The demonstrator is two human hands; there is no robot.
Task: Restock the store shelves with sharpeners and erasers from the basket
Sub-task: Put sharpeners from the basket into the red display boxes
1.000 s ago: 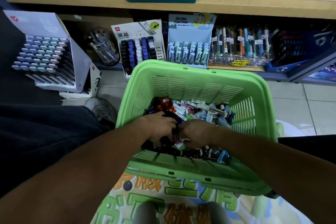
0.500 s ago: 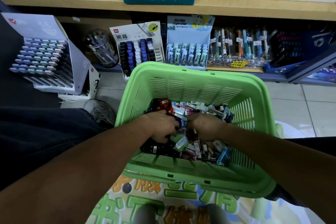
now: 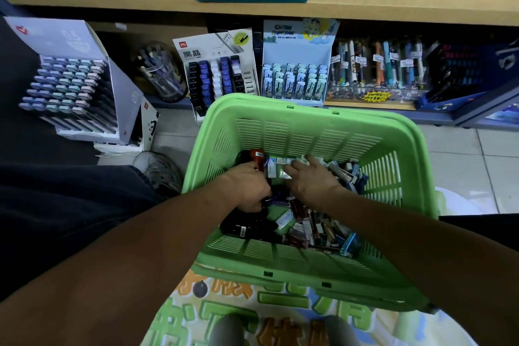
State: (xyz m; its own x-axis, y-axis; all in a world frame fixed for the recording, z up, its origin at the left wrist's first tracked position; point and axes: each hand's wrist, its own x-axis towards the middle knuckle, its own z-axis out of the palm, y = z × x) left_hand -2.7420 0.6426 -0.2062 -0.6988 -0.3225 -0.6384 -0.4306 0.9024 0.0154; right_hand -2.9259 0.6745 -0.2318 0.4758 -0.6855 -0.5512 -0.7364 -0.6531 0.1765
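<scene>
Both hands in basket [image 3: 309, 132]. Left hand [image 3: 248, 187] fingers curled round dark sharpeners [image 3: 247, 226]; right hand [image 3: 310, 178] fingers spread flat on erasers [image 3: 306, 226].

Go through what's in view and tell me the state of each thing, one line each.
green basket: upright, partly filled with small packets.
left hand: inside the basket, fingers curled down into the dark items; what it grips is hidden.
right hand: fingers spread, resting on the packets.
red item: upright by the left hand.
lead display box: open, stocked, leaning back.
</scene>
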